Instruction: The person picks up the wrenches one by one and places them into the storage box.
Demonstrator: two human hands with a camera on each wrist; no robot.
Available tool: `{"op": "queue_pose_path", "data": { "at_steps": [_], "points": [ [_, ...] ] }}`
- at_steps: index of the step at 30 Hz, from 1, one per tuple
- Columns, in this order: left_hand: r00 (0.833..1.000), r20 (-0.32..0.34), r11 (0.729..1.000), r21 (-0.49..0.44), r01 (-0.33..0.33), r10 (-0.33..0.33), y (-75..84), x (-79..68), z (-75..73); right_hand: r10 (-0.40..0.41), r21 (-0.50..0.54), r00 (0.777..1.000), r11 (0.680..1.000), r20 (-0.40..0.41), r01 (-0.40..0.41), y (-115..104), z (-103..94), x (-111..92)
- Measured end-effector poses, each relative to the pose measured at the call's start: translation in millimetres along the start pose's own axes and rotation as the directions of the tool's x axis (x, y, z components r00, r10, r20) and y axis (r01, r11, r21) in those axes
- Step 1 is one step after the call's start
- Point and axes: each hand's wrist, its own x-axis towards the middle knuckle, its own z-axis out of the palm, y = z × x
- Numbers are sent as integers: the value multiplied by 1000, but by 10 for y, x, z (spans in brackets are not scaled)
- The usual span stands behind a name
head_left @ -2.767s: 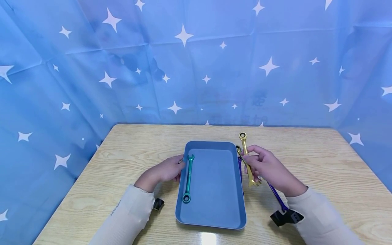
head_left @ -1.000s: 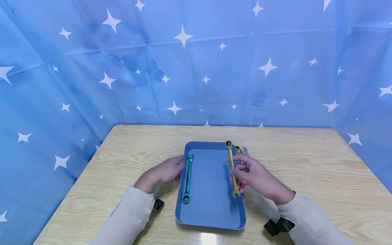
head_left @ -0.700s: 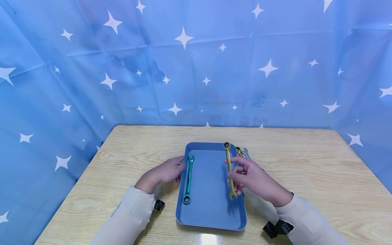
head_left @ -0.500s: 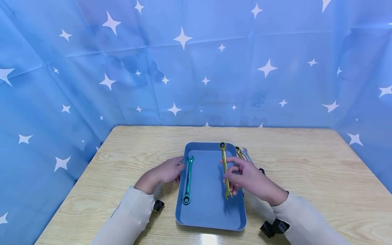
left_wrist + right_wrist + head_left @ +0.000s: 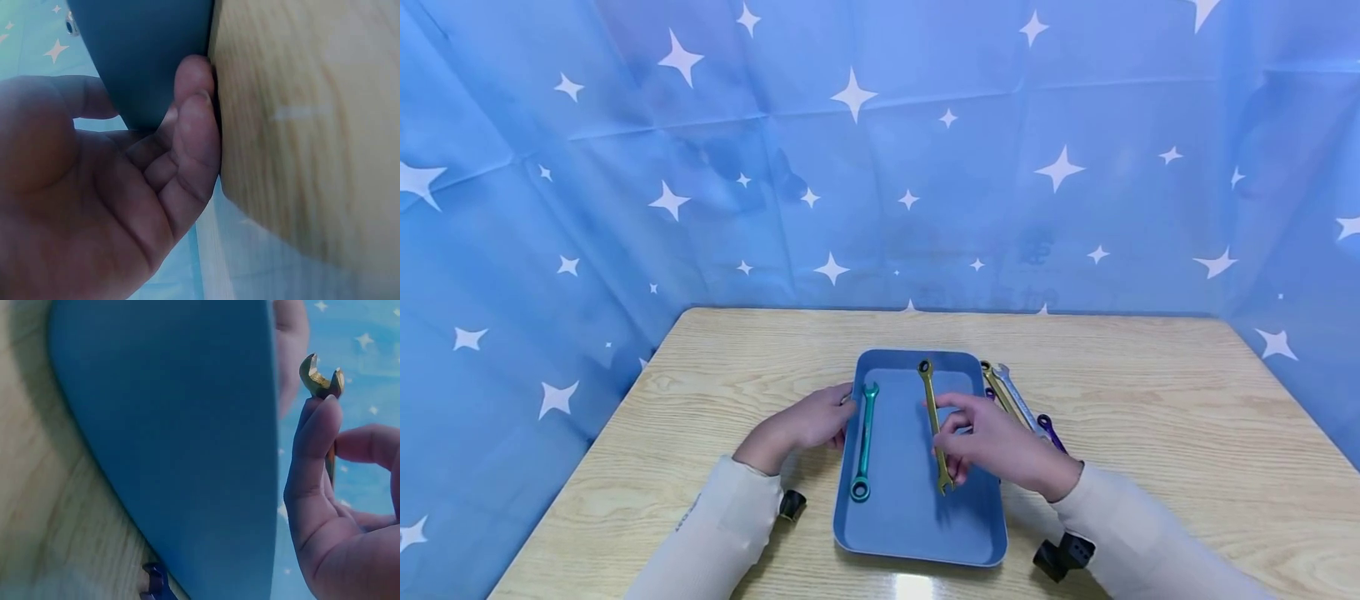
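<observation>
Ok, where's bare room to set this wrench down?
In the blue tray, floor is bare between the green wrench and held gold wrench, and along the near end. Crowded: just right of the tray, where the silver wrench and others lie.

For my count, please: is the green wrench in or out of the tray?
In: the green wrench lies inside the tray, along its left wall.

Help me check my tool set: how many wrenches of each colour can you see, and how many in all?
Green: 1 (green wrench in the tray)
Gold: 2 (held gold wrench, loose gold wrench)
Silver: 1 (silver wrench)
Purple: 2 (outer purple wrench, inner purple wrench beside the tray)
Total: 6 in view
</observation>
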Motion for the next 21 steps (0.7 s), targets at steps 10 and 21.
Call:
{"op": "queue_pose_path", "data": {
  "at_steps": [10, 21],
  "points": [
    [1000, 3, 1000, -11, -3, 3, 8, -8, 6, 22, -42, 999, 999, 30, -21, 19, 93, 83],
    [1000, 9, 1000, -20, -2, 3, 29, -26, -12, 47, -53, 996, 998, 71, -43, 2, 155, 183]
  ]
}}
